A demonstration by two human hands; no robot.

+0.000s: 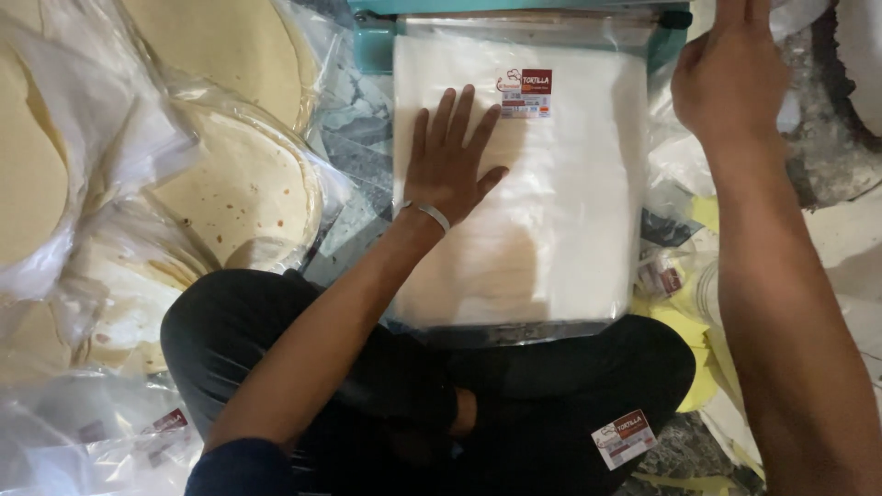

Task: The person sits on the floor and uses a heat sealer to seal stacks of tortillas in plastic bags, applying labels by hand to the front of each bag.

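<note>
My left hand point(450, 156) lies flat, fingers spread, on a clear plastic bag point(560, 193) of pale flatbreads with a red and white sticker near its top. The bag's open end sits in a teal heat sealer point(375, 41) at the top of the view. My right hand point(730, 69) reaches up to the sealer's right end, its fingers curled over something out of the frame. A thin bracelet circles my left wrist.
Bagged round flatbreads point(243, 188) pile up at the left. Loose plastic bags and labelled packs point(657, 276) lie at the right, with yellow paper point(698, 354) under them. My crossed legs in black trousers point(514, 404) fill the bottom, a sticker point(625, 438) on one knee.
</note>
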